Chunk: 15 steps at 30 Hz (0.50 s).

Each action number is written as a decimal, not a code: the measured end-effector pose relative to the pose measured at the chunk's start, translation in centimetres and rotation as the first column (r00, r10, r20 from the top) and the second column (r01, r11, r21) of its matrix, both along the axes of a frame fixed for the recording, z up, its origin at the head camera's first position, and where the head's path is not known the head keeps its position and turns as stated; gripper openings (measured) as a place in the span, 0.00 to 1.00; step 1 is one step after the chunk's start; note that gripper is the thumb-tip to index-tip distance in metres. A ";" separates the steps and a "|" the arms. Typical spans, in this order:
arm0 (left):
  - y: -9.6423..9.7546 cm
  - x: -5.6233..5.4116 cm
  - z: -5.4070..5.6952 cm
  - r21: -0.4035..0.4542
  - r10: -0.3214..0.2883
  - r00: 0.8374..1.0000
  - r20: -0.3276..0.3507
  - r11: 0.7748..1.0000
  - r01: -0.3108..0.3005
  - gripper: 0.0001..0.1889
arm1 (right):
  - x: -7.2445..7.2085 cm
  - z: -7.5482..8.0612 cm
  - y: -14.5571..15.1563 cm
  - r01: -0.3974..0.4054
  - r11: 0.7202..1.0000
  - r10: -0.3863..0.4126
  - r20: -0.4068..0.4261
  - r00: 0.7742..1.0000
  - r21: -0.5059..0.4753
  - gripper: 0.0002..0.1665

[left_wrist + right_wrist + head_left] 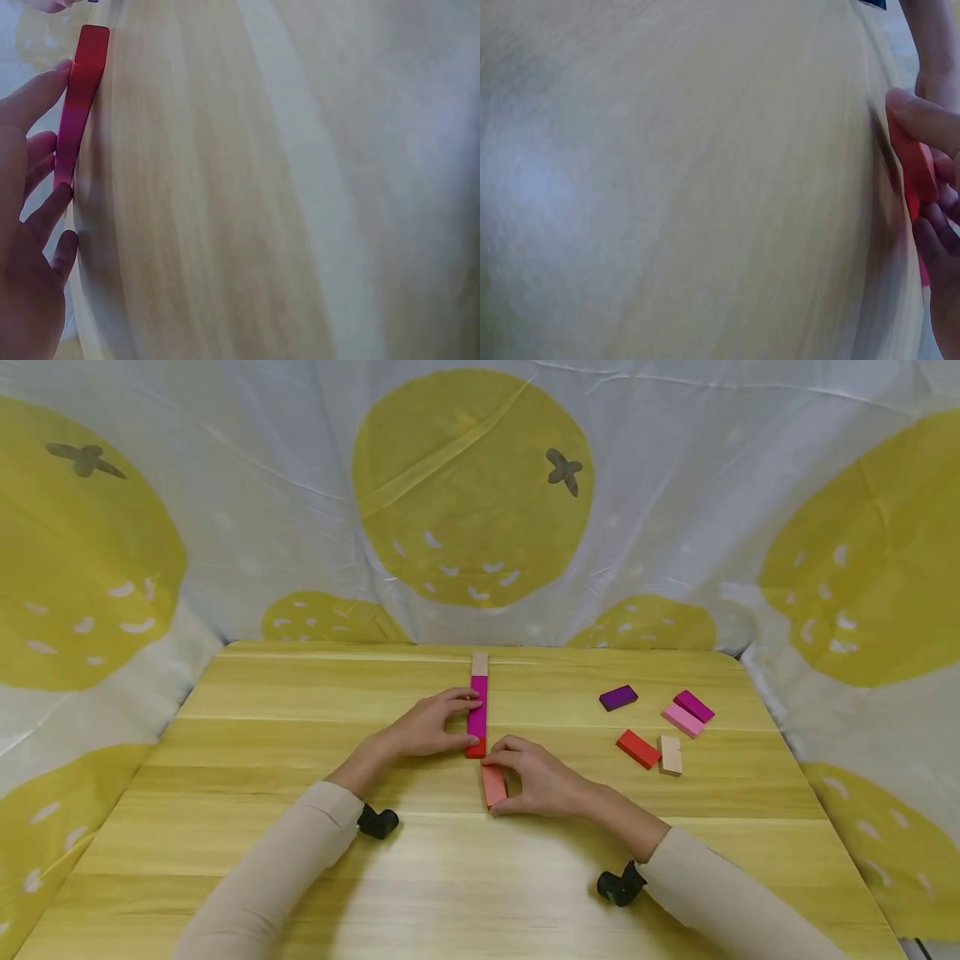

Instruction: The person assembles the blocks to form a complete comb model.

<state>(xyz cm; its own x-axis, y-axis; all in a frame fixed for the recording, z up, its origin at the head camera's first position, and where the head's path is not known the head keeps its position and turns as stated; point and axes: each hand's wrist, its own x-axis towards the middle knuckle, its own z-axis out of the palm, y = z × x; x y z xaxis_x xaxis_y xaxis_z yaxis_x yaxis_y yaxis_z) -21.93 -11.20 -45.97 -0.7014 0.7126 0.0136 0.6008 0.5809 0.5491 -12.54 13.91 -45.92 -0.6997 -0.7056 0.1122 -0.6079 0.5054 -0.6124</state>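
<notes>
A straight row of blocks runs down the middle of the table in the head view. It has a plain wooden block at the far end, a magenta stretch in the middle and a red block at the near end. My left hand rests against the row's left side, fingertips on the magenta part and thumb by the red block. Just nearer than the row, a salmon-pink block is pinched lengthwise between the thumb and fingers of my right hand. The right wrist view shows this salmon-pink block tilted.
To the right lie a purple block, a magenta block touching a light pink one, and another red block beside a plain wooden block. A patterned cloth hangs behind the table's far edge.
</notes>
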 end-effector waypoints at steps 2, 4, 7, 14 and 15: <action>0.0 0.0 -0.1 0.005 -0.006 1.000 0.000 1.000 0.006 0.37 | 0.1 -0.1 -0.1 0.005 1.000 -0.005 -0.005 1.000 0.003 0.38; 0.1 0.0 -0.2 0.008 -0.007 1.000 0.000 1.000 0.007 0.37 | 0.1 -0.2 -0.2 0.010 1.000 -0.010 -0.006 1.000 0.006 0.39; 0.1 -0.1 -0.3 0.013 -0.002 1.000 -0.002 1.000 0.002 0.37 | 0.2 -0.2 -0.1 0.015 1.000 -0.015 0.004 1.000 -0.001 0.39; 0.0 -0.1 -0.4 0.009 0.007 1.000 0.002 1.000 -0.007 0.37 | 0.1 -0.2 1.5 0.039 0.999 -0.038 0.064 0.997 -0.012 0.35; 0.0 -0.1 -0.3 0.010 0.006 1.000 0.003 1.000 -0.006 0.37 | 0.1 -0.2 1.7 0.037 0.999 -0.036 0.063 0.997 -0.006 0.34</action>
